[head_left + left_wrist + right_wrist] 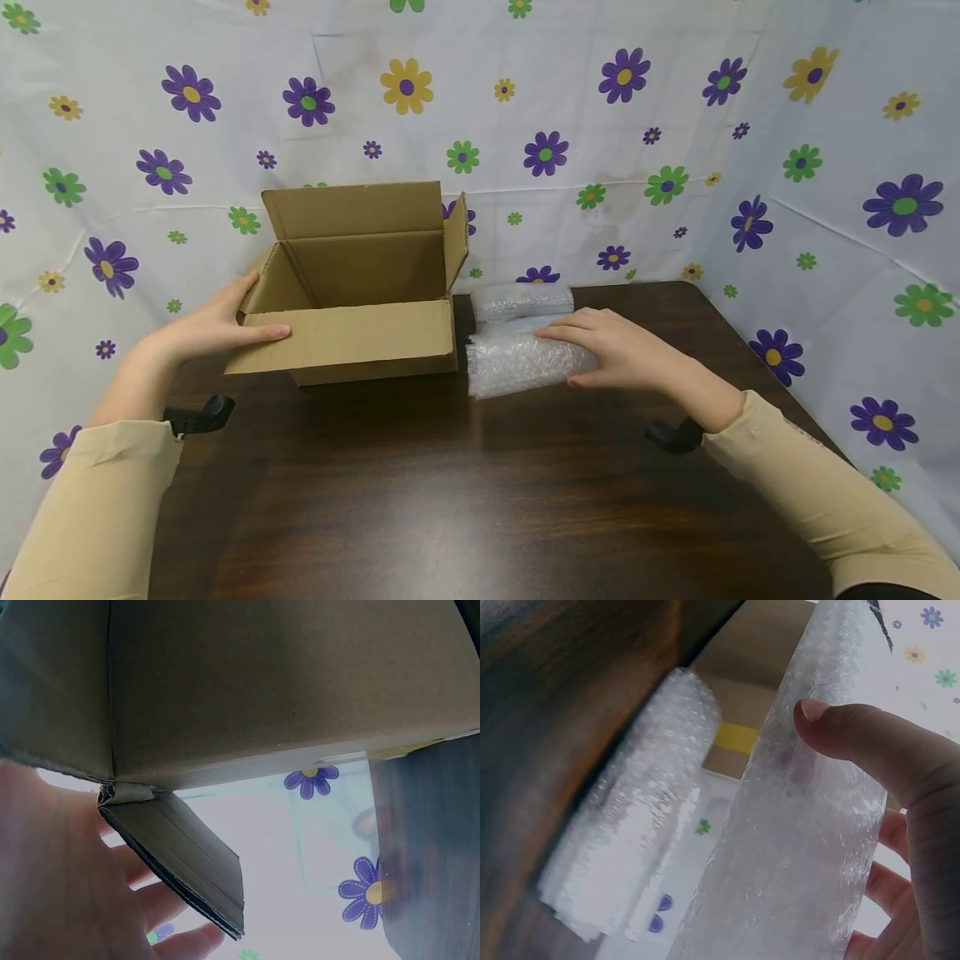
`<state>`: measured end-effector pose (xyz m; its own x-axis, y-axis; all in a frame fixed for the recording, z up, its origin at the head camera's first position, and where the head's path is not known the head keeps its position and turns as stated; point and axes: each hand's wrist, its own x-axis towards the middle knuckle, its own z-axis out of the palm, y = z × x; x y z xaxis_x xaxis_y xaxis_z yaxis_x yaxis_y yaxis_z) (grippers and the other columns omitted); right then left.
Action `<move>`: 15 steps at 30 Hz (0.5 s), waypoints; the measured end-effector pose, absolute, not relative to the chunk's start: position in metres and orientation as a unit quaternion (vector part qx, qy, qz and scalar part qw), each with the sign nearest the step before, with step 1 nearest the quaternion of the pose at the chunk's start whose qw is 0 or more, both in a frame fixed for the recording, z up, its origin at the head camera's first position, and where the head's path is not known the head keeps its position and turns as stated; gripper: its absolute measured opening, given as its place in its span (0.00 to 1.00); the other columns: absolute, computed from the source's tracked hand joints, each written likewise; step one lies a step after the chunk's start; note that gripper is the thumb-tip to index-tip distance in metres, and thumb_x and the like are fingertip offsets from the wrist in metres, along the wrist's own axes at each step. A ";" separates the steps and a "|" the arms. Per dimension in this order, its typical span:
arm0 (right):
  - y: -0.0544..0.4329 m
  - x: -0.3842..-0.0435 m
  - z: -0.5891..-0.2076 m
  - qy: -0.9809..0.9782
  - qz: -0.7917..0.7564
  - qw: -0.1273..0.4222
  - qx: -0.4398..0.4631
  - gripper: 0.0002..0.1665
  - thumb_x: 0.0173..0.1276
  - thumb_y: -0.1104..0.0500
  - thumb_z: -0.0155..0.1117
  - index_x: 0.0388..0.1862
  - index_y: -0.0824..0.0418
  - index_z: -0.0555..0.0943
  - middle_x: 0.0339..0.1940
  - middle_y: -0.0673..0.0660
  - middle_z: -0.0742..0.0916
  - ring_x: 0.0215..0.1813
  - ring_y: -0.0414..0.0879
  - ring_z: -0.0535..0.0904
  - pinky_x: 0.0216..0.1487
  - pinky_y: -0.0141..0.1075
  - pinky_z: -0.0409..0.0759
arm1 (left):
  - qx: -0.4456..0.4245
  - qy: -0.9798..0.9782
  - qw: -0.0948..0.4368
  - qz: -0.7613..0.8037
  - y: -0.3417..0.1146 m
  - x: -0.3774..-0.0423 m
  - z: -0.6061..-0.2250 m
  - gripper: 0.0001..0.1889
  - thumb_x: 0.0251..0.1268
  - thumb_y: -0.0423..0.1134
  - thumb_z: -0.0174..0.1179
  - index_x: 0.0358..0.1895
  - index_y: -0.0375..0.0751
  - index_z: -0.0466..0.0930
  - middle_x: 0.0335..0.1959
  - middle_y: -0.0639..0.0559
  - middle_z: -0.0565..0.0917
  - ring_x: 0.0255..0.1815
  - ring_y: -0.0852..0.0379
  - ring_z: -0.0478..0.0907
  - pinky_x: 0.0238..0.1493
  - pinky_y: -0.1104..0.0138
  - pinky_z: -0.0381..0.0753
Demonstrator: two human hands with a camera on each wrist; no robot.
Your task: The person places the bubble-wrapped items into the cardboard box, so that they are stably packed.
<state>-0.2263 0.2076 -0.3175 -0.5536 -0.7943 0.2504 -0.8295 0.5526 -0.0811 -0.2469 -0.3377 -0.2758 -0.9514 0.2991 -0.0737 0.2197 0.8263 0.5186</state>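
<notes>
- Box (367, 271): open on the table (420, 475), mouth uppermost, presumably for access.
- My left hand (213, 321): fingers spread outside the box's left side, thumb over the front flap (360, 337); the grip seems to steady that corner.
- My right hand (618, 350): thumb and fingers pinch the near roll (517, 362), right of the box.
- Far roll (517, 302): behind, not held.

Open brown cardboard box (348, 279), rectangular and upright, its front flap folded outward and rear flap raised. Right of the box: a clear cylindrical bubble-wrap roll (521, 302) towards its rear, and a second clear bubble-wrap roll (517, 365), sideways, near its front corner.
</notes>
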 end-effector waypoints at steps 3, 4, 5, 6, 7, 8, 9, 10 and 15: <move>0.208 -0.227 -0.308 -0.872 0.093 0.098 0.470 0.45 0.53 0.53 0.79 0.70 0.52 0.72 0.61 0.53 0.80 0.61 0.51 0.73 0.59 0.52 0.72 | 0.138 0.953 0.073 0.259 -0.337 -0.247 -0.276 0.57 0.63 0.52 0.63 0.76 0.35 0.26 0.75 0.26 0.35 0.74 0.27 0.35 0.66 0.32 0.44; 0.208 -0.227 -0.305 -0.871 0.094 0.100 0.471 0.45 0.52 0.53 0.79 0.69 0.53 0.72 0.61 0.53 0.80 0.62 0.51 0.73 0.60 0.52 0.71 | 0.139 0.954 0.072 0.257 -0.337 -0.247 -0.276 0.58 0.63 0.53 0.63 0.76 0.35 0.26 0.75 0.26 0.35 0.74 0.27 0.35 0.66 0.33 0.44; 0.208 -0.227 -0.302 -0.870 0.094 0.101 0.474 0.45 0.53 0.53 0.79 0.70 0.53 0.72 0.61 0.54 0.80 0.62 0.52 0.73 0.60 0.53 0.71 | 0.139 0.954 0.072 0.256 -0.337 -0.247 -0.276 0.58 0.62 0.53 0.63 0.76 0.35 0.25 0.75 0.26 0.34 0.74 0.27 0.35 0.66 0.33 0.43; 0.209 -0.227 -0.299 -0.870 0.094 0.101 0.474 0.45 0.53 0.53 0.78 0.70 0.53 0.71 0.61 0.54 0.80 0.62 0.52 0.72 0.61 0.53 0.71 | 0.140 0.954 0.072 0.255 -0.337 -0.247 -0.276 0.58 0.62 0.53 0.63 0.76 0.35 0.25 0.75 0.26 0.34 0.74 0.27 0.34 0.66 0.33 0.43; 0.209 -0.228 -0.296 -0.869 0.094 0.102 0.475 0.44 0.53 0.53 0.78 0.70 0.53 0.71 0.61 0.54 0.80 0.62 0.52 0.72 0.61 0.53 0.70 | 0.141 0.954 0.072 0.255 -0.337 -0.247 -0.276 0.58 0.62 0.52 0.64 0.76 0.35 0.25 0.75 0.26 0.34 0.74 0.27 0.34 0.67 0.33 0.43; 0.209 -0.228 -0.293 -0.869 0.095 0.102 0.476 0.44 0.54 0.53 0.78 0.70 0.52 0.71 0.61 0.54 0.80 0.62 0.52 0.72 0.61 0.53 0.70 | 0.141 0.954 0.072 0.254 -0.337 -0.246 -0.276 0.58 0.63 0.52 0.64 0.76 0.35 0.25 0.75 0.27 0.33 0.74 0.27 0.34 0.67 0.33 0.42; 0.209 -0.228 -0.289 -0.868 0.097 0.101 0.477 0.44 0.54 0.53 0.78 0.70 0.52 0.71 0.62 0.54 0.79 0.62 0.52 0.72 0.61 0.53 0.70 | 0.142 0.954 0.072 0.253 -0.337 -0.246 -0.276 0.58 0.63 0.53 0.63 0.76 0.35 0.25 0.75 0.27 0.33 0.74 0.28 0.34 0.67 0.33 0.42; 0.210 -0.228 -0.286 -0.867 0.099 0.102 0.478 0.44 0.54 0.53 0.77 0.70 0.53 0.71 0.62 0.54 0.79 0.62 0.52 0.73 0.61 0.53 0.71 | 0.141 0.954 0.073 0.253 -0.337 -0.246 -0.277 0.58 0.63 0.53 0.63 0.76 0.35 0.25 0.75 0.27 0.33 0.74 0.28 0.33 0.67 0.33 0.42; 0.209 -0.233 -0.268 -0.853 0.108 0.112 0.499 0.44 0.53 0.55 0.78 0.70 0.56 0.71 0.61 0.56 0.80 0.61 0.53 0.74 0.58 0.52 0.74 | 0.140 0.954 0.075 0.254 -0.338 -0.246 -0.276 0.58 0.63 0.52 0.63 0.76 0.36 0.24 0.75 0.28 0.32 0.74 0.28 0.33 0.67 0.33 0.42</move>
